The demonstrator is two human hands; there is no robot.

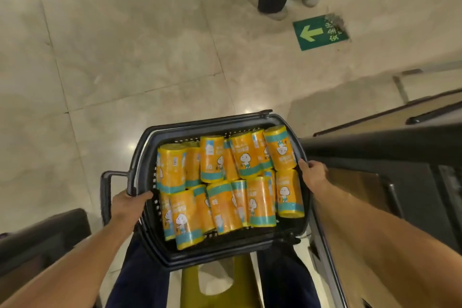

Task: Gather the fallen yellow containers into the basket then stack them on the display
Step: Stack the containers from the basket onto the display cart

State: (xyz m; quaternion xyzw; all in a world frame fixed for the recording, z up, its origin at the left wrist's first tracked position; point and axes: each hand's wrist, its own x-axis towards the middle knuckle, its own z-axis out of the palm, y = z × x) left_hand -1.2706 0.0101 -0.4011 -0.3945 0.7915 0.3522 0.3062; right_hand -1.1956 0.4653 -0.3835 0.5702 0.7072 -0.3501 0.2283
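black basket (282, 121), full of yellow containers (250, 180) lying flat between the hands; left hand (130, 201) and right hand (312, 172) fingers closed on opposite rims.

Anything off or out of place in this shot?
Mostly fine. The yellow containers lie on their sides in a loose jumble in the basket, none spilled on the floor in view. Left hand and right hand grip opposite rims. The green arrow floor sticker looks scuffed at one corner.
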